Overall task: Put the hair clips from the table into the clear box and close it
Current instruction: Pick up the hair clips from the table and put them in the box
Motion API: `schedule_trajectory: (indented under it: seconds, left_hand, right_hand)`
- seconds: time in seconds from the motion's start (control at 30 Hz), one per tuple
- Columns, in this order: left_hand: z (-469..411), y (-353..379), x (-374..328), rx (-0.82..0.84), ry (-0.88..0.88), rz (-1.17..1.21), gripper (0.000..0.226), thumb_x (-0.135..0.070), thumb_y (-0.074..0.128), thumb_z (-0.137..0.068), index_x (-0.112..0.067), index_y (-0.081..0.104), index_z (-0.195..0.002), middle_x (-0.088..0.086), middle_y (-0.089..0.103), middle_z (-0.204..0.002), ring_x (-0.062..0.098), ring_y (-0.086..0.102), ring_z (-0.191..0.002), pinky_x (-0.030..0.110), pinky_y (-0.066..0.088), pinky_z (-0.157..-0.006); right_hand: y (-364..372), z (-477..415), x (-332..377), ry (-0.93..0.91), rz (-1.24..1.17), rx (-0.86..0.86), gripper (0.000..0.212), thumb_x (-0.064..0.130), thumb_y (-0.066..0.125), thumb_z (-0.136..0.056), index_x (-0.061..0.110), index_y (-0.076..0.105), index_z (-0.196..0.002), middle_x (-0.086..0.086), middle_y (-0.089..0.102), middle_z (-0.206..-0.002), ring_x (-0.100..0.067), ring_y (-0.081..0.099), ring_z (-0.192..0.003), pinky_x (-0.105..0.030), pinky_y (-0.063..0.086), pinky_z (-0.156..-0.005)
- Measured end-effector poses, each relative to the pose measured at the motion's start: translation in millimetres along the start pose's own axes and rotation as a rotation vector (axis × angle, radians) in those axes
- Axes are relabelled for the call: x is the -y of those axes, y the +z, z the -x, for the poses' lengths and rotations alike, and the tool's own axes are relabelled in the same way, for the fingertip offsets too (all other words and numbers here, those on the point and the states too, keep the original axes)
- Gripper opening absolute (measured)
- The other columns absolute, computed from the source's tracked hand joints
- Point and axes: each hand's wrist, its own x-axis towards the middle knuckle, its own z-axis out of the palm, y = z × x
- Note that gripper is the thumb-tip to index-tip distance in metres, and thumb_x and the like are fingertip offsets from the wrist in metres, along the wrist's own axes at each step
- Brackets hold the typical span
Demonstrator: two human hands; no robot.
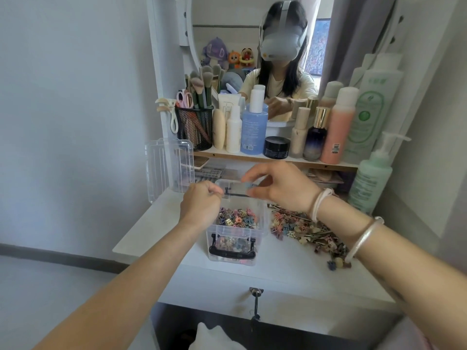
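The clear box (261,229) stands open in the middle of the white table, with a black handle on its front and several small colourful hair clips (236,220) inside. Its clear lid (168,168) leans upright at the back left. A pile of hair clips (304,229) lies on the table just right of the box. My right hand (283,189) hovers over the box's far rim, pinching a small blue-grey hair clip (249,186). My left hand (199,205) is above the box's left rim with its fingers curled closed; I cannot see anything in it.
A shelf behind the box carries bottles (254,127), a black jar (276,147) and a mesh cup of brushes (194,127) below a mirror. A green pump bottle (371,178) stands at the right. A drawer with a key (255,293) sits under the table edge.
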Motion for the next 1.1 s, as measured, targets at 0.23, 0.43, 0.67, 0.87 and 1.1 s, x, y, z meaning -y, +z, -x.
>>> schedule_trajectory:
  seconds: [0.23,0.43,0.67,0.87,1.1]
  left_hand:
    - [-6,-3,0,-0.019,0.007,-0.031,0.017,-0.007,0.047,-0.09,-0.014,0.062,-0.091,0.011,0.058,-0.124,0.028,0.053,-0.114,0.041,0.041,-0.102]
    - [-13,-3,0,-0.026,-0.002,-0.053,0.017,-0.007,0.047,-0.09,-0.013,0.063,-0.093,0.011,0.056,-0.127,0.029,0.053,-0.115,0.041,0.042,-0.101]
    - [-15,-4,-1,-0.013,0.007,-0.068,0.017,-0.006,0.046,-0.09,-0.016,0.06,-0.087,0.012,0.058,-0.125,0.033,0.055,-0.111,0.042,0.045,-0.098]
    - [-15,-4,-2,-0.008,0.024,-0.079,0.017,-0.006,0.046,-0.09,-0.019,0.057,-0.084,0.011,0.058,-0.125,0.035,0.057,-0.108,0.044,0.046,-0.095]
    - [-16,-4,1,-0.005,0.027,-0.076,0.018,-0.007,0.047,-0.09,-0.021,0.056,-0.081,0.012,0.055,-0.129,0.032,0.055,-0.112,0.043,0.044,-0.099]
  right_hand:
    - [3,2,-44,0.193,0.18,0.094,0.028,0.018,0.06,-0.086,0.016,0.059,-0.114,-0.003,0.061,-0.114,-0.013,0.055,-0.095,-0.024,0.043,-0.092]
    - [28,10,-69,0.194,0.48,0.45,0.049,0.026,0.058,-0.084,0.022,0.045,-0.131,-0.008,0.051,-0.127,-0.023,0.043,-0.122,-0.032,0.042,-0.098]
    - [36,0,-72,0.123,0.501,0.444,0.023,0.014,0.056,-0.082,0.019,0.065,-0.103,-0.008,0.05,-0.113,-0.025,0.049,-0.113,-0.033,0.045,-0.092]
    - [36,-3,-75,0.099,0.464,0.441,0.019,0.013,0.058,-0.083,0.015,0.066,-0.1,-0.004,0.058,-0.104,-0.022,0.052,-0.108,-0.022,0.037,-0.086]
    - [35,-6,-73,0.077,0.472,0.41,0.02,0.005,0.057,-0.08,0.012,0.07,-0.093,-0.003,0.07,-0.104,-0.02,0.06,-0.098,-0.031,0.049,-0.091]
